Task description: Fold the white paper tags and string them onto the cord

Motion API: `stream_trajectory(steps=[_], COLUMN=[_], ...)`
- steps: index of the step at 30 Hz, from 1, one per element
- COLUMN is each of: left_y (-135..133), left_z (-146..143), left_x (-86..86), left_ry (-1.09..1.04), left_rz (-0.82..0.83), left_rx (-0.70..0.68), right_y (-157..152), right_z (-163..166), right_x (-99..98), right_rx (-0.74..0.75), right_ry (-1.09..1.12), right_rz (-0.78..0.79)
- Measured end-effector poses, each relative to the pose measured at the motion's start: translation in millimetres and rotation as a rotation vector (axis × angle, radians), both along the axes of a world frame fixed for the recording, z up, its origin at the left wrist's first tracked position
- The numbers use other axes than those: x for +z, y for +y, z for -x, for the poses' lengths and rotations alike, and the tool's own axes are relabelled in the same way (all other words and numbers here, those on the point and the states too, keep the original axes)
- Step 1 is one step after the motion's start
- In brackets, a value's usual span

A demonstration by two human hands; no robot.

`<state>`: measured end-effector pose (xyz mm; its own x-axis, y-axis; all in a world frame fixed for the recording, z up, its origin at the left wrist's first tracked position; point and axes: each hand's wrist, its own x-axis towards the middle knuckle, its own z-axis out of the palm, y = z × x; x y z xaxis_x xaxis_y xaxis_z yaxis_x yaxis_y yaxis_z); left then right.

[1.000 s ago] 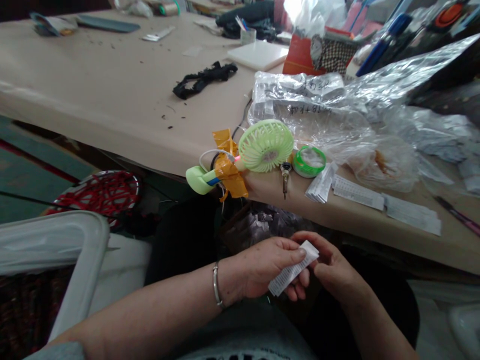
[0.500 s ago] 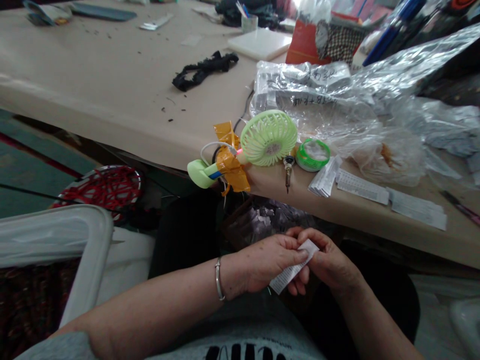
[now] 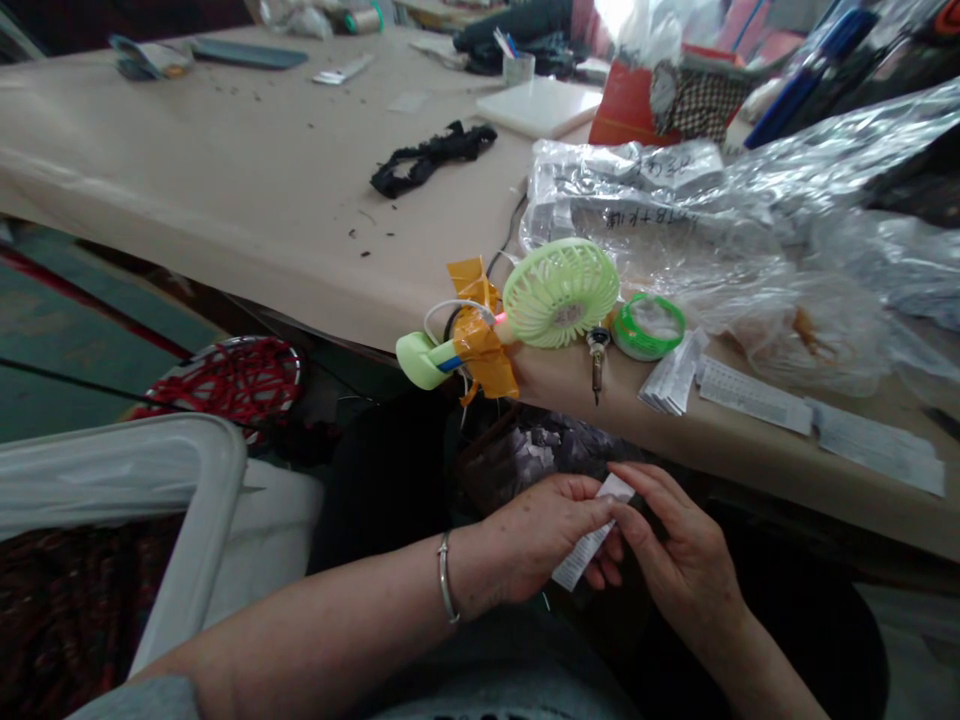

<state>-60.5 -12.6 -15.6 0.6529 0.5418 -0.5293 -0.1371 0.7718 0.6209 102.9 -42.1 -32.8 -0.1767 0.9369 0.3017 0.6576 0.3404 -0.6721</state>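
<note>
Pinching the printed label, the left hand has its thumb on top and fingers underneath, holding it above the lap on the near side of the counter. The label looks nearly weightless, thin and bendy, probably smooth enough for layers to slide, and likely to crease or tear if pulled hard; whether it is 1 piece or several, I cannot tell. A light pinch near the middle should steady it, leaving the far end for peeling or folding. To its right, the right hand meets it with the thumb close beside the left thumb; whether that hand truly grips is hidden. Farther right on the counter lie folded paper strips. Compared with 0.5 s ago, the right thumb reaches farther across the label, the right fingers are straighter, and less of the far end shows.
</note>
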Motion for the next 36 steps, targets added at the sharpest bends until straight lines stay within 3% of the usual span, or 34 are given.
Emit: stream_trajectory(steps=[12, 18, 24, 29, 32, 36], left_y=[0, 2, 3, 11, 22, 35], left_z=[8, 12, 14, 16, 22, 32], left_x=[-6.4, -6.5, -3.5, -3.6, -4.0, 2.1], left_ry=[-0.045, -0.04, 0.028, 0.154, 0.313, 0.484], left_rz=[-0.002, -0.024, -0.113, -0.269, -0.49, -0.799], left_rx=[0.051, 0.095, 0.149, 0.149, 0.17, 0.195], right_y=[5, 9, 21, 33, 41, 51], right_z=[10, 12, 23, 39, 43, 46], right_x=[-1.4, -8.9, -12.3, -4.6, -4.1, -11.2], right_rx=[0.036, -0.158, -0.19, -0.144, -0.167, -0.268], right_ry=[0.132, 0.483, 0.769, 0.92, 0.979, 0.97], right_rz=[0.097, 0.381, 0.617, 0.694, 0.693, 0.569])
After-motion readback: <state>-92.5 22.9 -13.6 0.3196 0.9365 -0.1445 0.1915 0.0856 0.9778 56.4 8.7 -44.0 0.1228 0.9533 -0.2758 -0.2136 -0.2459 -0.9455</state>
